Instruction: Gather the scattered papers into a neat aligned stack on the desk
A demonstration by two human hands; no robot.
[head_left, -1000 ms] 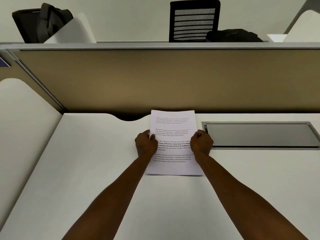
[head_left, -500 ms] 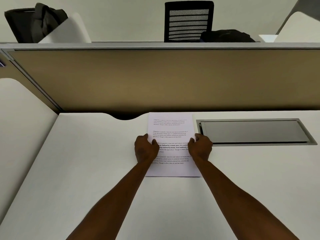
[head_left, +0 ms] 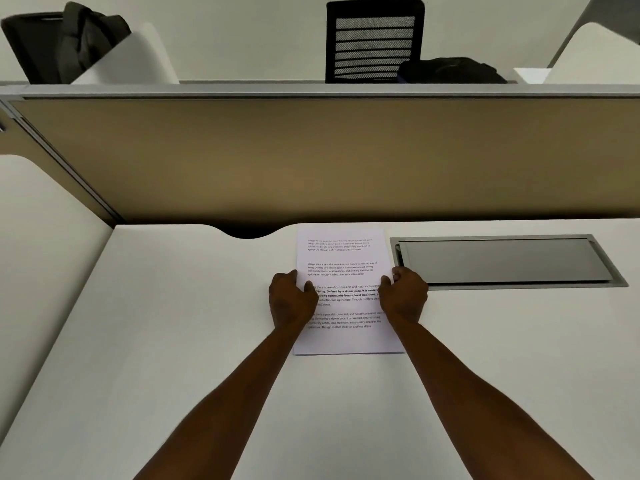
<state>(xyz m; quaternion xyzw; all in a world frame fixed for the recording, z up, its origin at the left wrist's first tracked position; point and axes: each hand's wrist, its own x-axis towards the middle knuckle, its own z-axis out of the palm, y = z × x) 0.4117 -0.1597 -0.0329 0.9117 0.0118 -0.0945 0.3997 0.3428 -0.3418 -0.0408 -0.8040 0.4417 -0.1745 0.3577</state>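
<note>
1. The stack of papers (head_left: pixel 341 292) lies flat on the white desk (head_left: pixel 173 323), its far edge near the back of the desk and just left of the metal cable hatch (head_left: pixel 505 261), touching nothing but the desk and the hands.
2. The left hand (head_left: pixel 291 301) is curled against the stack's left long edge, thumb lying over the top sheet; the right hand (head_left: pixel 405 294) mirrors it on the right edge. Both are closed on the stack from opposite sides, which I judge is meant to square the sheets between them.
3. Relative to the hatch, no loose sheet shows anywhere else on the desk, so gathering looks done and only alignment is left.
4. The near edge looks straight, with a thin shadow beneath; how many sheets there are cannot be told.
</note>
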